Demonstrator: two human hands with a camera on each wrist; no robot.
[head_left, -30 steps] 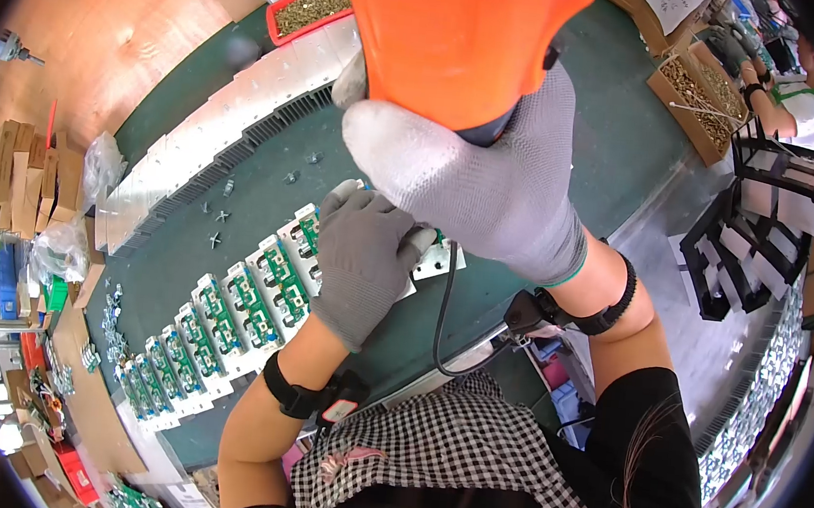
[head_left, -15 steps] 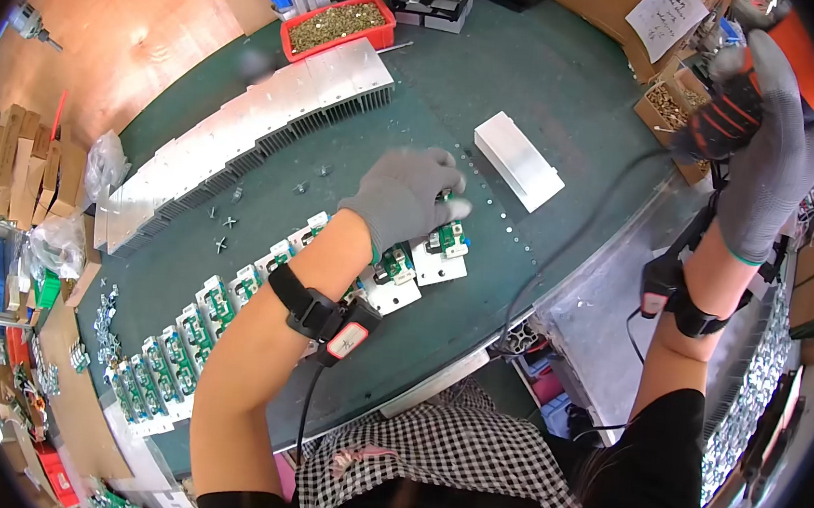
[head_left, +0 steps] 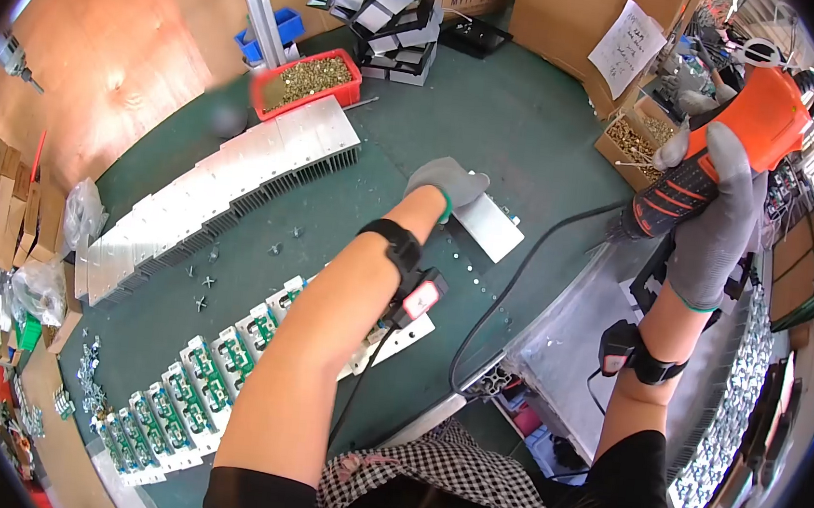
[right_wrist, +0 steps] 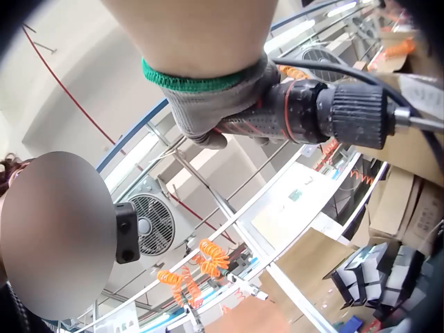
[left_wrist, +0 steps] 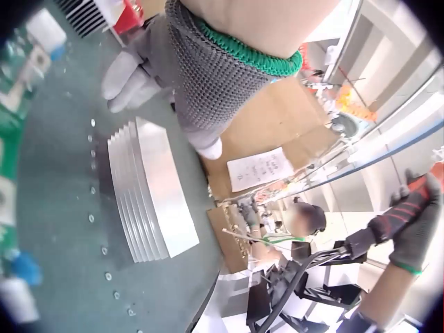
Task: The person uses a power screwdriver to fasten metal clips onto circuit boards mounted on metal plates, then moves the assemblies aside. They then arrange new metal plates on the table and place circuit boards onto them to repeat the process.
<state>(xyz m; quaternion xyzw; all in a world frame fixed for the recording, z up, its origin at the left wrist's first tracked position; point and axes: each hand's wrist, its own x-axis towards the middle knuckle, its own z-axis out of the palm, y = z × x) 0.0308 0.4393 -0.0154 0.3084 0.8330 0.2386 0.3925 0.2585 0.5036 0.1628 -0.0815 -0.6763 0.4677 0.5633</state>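
My gloved left hand is at the far end of a finned aluminium heat sink, overlapping it in the head view. In the left wrist view, the heat sink lies on the green table, with its fins to one side; the fingers and thumb are spread apart beyond its end. My gloved right hand holds an orange and black electric drill off to the right. In the right wrist view, its fingers curl round the drill's dark body, behind a ribbed chuck.
Heat sinks with green circuit boards stand in a row at near left, partly behind my left forearm. Bare heat sinks line up behind. A red bin and a cardboard box hold screws. The drill's black cord crosses the table.
My right hand has carried the drill from over the boards to the right. My left hand has left the boards and reached forward to the separate heat sink. The head view has shifted.
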